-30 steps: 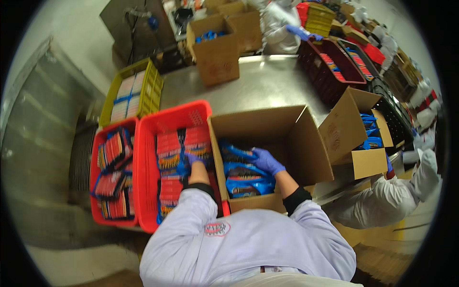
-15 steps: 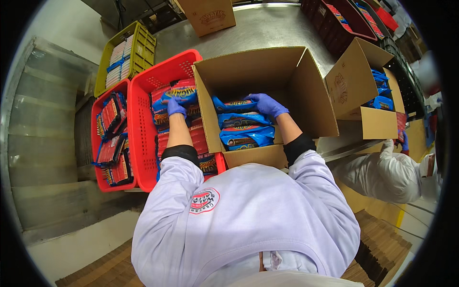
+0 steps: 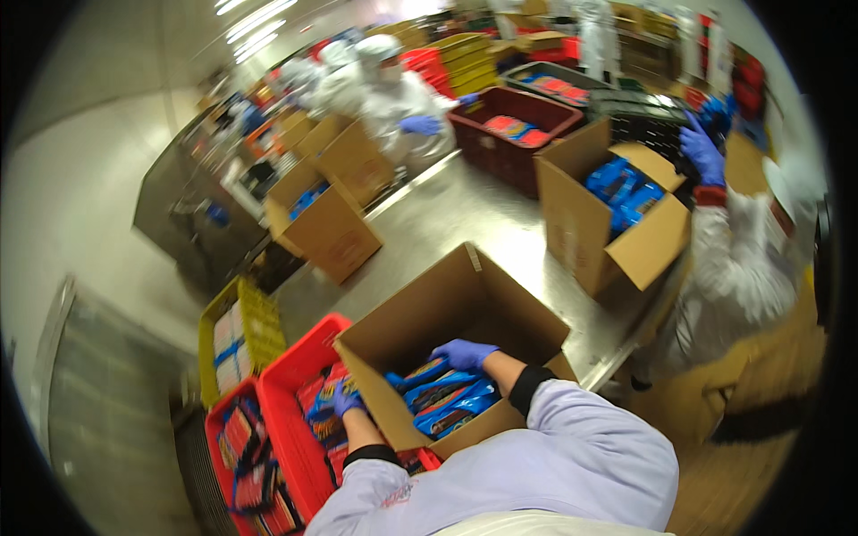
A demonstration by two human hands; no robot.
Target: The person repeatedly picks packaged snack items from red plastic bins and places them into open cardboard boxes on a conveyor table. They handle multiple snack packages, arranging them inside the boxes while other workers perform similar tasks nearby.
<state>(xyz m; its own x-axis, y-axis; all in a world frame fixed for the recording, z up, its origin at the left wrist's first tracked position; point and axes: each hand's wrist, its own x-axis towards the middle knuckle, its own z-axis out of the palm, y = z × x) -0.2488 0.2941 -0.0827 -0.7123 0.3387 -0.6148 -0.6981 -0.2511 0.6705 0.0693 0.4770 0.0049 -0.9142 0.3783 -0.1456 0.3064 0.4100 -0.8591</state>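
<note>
My right hand (image 3: 462,355), in a purple glove, rests inside an open cardboard box (image 3: 465,299) on top of blue packets (image 3: 442,397) stacked in it. My left hand (image 3: 347,402), also gloved, reaches into a red plastic crate (image 3: 290,429) beside the box and lies on red and blue packets (image 3: 320,397) there. Whether the left fingers grip a packet is not clear. A second red crate (image 3: 234,451) full of packets stands left of the first.
A yellow crate (image 3: 234,335) stands behind the red ones. On the steel table (image 3: 465,210) are more cardboard boxes (image 3: 326,223), one with blue packets (image 3: 617,192). A person in white with blue gloves (image 3: 742,259) works at right; others (image 3: 393,98) work farther back near a dark red crate (image 3: 514,134).
The view has swung up and away, showing more of the room. My left hand stays in the red crate and my right hand stays in the box on the blue packets.
</note>
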